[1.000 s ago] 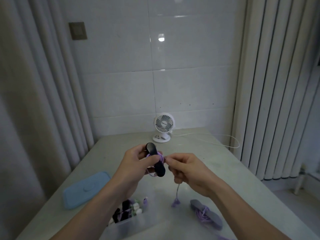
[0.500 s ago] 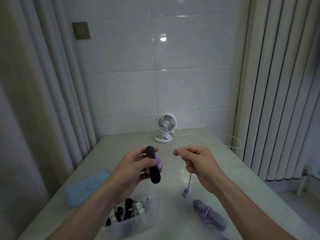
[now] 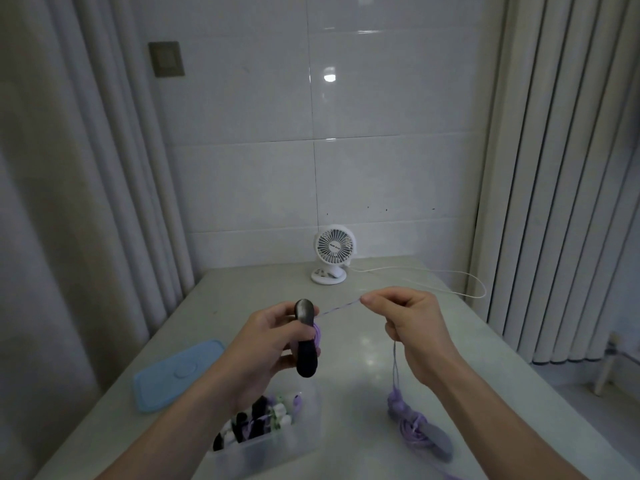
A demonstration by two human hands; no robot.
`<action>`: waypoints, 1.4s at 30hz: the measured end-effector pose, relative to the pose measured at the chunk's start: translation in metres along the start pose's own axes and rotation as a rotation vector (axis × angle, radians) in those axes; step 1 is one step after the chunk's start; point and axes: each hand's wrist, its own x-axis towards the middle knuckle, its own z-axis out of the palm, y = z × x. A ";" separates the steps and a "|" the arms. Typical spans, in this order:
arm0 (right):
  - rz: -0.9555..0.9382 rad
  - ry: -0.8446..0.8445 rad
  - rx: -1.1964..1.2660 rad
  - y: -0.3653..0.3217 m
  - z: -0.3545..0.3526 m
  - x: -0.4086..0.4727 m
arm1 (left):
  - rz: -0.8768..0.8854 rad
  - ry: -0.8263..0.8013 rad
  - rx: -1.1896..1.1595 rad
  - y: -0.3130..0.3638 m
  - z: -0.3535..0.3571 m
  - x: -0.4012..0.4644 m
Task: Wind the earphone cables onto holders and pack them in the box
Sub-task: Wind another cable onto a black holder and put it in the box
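My left hand (image 3: 266,341) grips a black cable holder (image 3: 306,344) upright above the table, with purple cable wound round its middle. From the holder a purple earphone cable (image 3: 337,308) runs taut to my right hand (image 3: 412,327), which pinches it between thumb and finger. Below that hand the cable hangs down to its purple earbuds (image 3: 397,401). A clear plastic box (image 3: 273,445) near me holds several wound holders in black, white and purple. On the table to the right lies a grey holder with purple cable (image 3: 427,436).
A blue box lid (image 3: 176,372) lies at the table's left edge. A small white fan (image 3: 333,252) stands at the back, its white cord (image 3: 450,275) looping to the right. Curtains hang on both sides of the grey table (image 3: 363,358).
My right hand has moved up and to the right, drawing the cable out taut from the holder. The earbuds hang lower. My left hand keeps the holder in about the same place.
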 end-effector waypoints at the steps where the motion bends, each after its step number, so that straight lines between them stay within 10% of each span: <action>1: -0.012 0.013 -0.001 -0.001 0.001 0.001 | -0.010 0.000 0.005 -0.001 0.000 0.000; 21: -0.011 -0.145 -0.067 0.008 0.014 -0.035 | -0.027 0.111 -0.396 0.007 -0.003 0.014; 42: -0.459 -0.188 -0.531 0.007 0.044 -0.059 | 0.147 0.341 0.090 -0.010 0.011 0.016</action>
